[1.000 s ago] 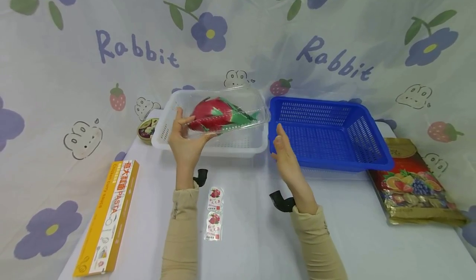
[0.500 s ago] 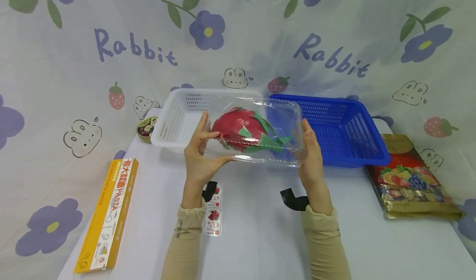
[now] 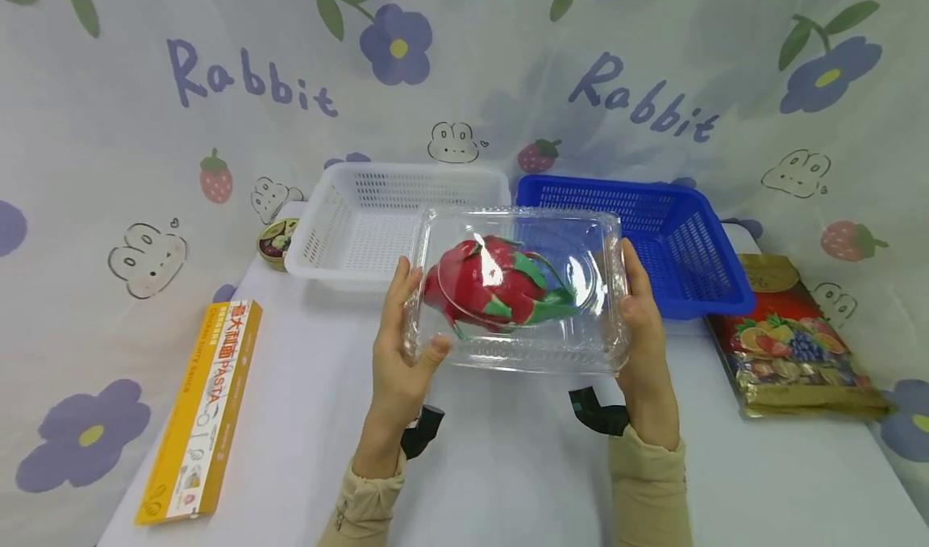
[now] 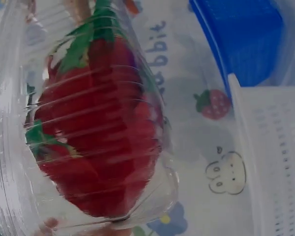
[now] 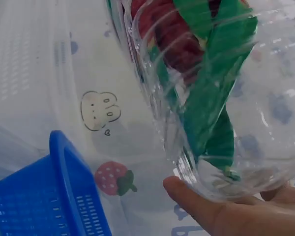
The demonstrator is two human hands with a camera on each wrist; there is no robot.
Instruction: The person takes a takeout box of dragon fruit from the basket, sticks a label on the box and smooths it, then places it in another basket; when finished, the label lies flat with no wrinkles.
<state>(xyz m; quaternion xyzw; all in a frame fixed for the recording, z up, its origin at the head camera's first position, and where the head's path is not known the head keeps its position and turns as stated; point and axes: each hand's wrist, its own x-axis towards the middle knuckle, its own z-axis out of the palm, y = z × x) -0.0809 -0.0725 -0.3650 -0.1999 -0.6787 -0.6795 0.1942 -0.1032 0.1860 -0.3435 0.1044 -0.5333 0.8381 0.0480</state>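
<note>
A clear plastic clamshell box [image 3: 522, 359] is held up above the table between both hands. Inside it lies a red dragon fruit [image 3: 482, 281] with green leaf tips, filling much of the left wrist view. My left hand [image 3: 397, 373] grips the box's left end, thumb at the near edge. On the opposite end, my right hand [image 3: 644, 345] holds with its fingers around the corner; in the right wrist view a finger [image 5: 196, 206] runs along the box's outside. The two sticker labels on the table are mostly hidden behind the left hand and wrist.
Behind the box stand a white basket [image 3: 308, 269] and a blue basket [image 3: 714, 289], side by side. A yellow pasta box [image 3: 199, 410] lies at the left, a small round tub [image 3: 274, 244] behind it. At the right is a red and gold bag [image 3: 798, 345].
The box with the dragon fruit has come away from the white basket, right and toward me, its top now facing up. My right hand has joined, taking hold of its right end.
</note>
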